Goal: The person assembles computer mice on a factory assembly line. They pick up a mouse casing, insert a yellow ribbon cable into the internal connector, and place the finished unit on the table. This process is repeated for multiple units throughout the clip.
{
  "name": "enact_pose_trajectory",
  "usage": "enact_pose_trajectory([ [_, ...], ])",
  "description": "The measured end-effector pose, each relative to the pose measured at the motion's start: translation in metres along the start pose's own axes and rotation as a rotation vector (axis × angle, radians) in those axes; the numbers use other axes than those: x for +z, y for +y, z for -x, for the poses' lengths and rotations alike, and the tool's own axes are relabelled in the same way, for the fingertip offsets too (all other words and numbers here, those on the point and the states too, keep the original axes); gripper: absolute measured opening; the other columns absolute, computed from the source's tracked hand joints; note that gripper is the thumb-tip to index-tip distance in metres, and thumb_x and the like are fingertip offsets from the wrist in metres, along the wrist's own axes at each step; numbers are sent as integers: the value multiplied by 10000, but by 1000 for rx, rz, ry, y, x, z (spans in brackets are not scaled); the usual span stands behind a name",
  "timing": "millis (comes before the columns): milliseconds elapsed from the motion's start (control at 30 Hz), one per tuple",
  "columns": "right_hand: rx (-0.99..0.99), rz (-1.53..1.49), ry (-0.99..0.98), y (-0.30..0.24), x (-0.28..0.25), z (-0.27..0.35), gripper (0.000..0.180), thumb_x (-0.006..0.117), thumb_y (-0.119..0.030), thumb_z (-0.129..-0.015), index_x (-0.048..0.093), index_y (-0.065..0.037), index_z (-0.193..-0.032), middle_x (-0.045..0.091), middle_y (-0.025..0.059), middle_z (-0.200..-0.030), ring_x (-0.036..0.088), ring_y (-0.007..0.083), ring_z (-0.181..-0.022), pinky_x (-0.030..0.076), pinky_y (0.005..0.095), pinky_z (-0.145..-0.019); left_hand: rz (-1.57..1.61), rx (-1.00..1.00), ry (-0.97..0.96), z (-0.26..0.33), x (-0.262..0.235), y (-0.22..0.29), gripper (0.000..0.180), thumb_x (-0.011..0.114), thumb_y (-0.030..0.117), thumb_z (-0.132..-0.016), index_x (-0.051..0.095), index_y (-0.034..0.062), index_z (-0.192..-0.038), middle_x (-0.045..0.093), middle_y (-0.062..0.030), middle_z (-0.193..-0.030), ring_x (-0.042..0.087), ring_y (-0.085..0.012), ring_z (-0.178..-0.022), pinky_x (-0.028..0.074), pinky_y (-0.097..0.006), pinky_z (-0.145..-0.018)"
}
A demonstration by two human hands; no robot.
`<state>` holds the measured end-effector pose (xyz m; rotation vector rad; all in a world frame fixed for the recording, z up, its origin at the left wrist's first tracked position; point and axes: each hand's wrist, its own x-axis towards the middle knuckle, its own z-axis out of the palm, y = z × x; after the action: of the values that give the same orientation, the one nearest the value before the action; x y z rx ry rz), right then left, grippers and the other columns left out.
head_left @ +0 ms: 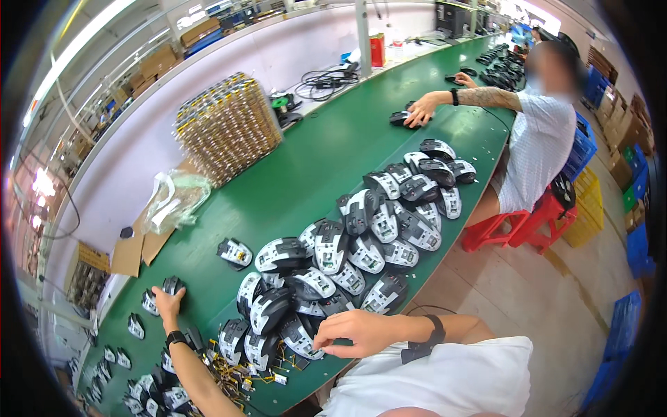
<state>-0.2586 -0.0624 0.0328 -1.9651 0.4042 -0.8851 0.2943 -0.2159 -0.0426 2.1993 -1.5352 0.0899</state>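
While the left hand [169, 300] lies on a dark mouse shell [174, 285] at the far left of the green worktop [306, 174], its fingers curl over it. Right of it, the right hand [351, 332] hovers with fingers bunched, fingertips touching a shell [300, 337] at the near edge of the pile [361, 243].

From my remote seat, my left hand [169, 300] covered most of the dark mouse shell [174, 285] beneath it, so I could not tell whether the fingers gripped it or merely rested there. My right hand [354, 332] hid the shells under its fingertips; any grip there was unreadable. The small wired parts [240, 375] at the belt edge were too tiny to identify. The co-worker's hand [422, 109] concealed another shell, and the far bench blurred.
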Motion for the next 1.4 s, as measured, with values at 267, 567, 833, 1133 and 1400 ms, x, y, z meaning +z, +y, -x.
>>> enact_pose_trajectory([
  [267,-59,23,-208,9,24,-38,155,610,-99,-868,617,-29,-1005,615,90,-877,607,281,-849,495,382,-740,885,-16,-29,137,-134,104,735,724,363,-847,417,-23,-1392,572,-117,-1207,594,-196,-1015,477,-310,-895],
  [567,38,295,-425,4,66,-74,177,676,-84,-801,651,-50,-972,649,108,-880,632,304,-810,511,387,-714,2002,-433,376,370,-141,136,768,468,510,-926,309,-62,-1413,506,-175,-1039,518,-238,-845,458,-369,-677],
  [833,-62,467,-526,4,115,-94,144,654,-45,-804,662,-76,-944,639,79,-849,649,268,-737,525,357,-637,2588,-275,398,419,-79,122,700,546,496,-929,381,-54,-1329,468,-142,-1044,515,-244,-885,527,-338,-693],
  [1133,-130,640,-395,16,208,-116,140,668,-81,-774,628,-61,-906,602,77,-816,650,258,-717,533,370,-587,2241,-562,489,424,-79,111,612,552,408,-926,443,3,-1372,549,-168,-1277,554,-338,-1134,516,-508,-861],
  [1400,-262,649,-475,47,219,-122,108,627,-87,-777,652,-64,-880,591,63,-888,611,237,-828,527,354,-689,2284,-496,428,433,-72,105,592,557,352,-913,447,5,-1380,573,-179,-1270,546,-329,-1168,489,-524,-910],
])
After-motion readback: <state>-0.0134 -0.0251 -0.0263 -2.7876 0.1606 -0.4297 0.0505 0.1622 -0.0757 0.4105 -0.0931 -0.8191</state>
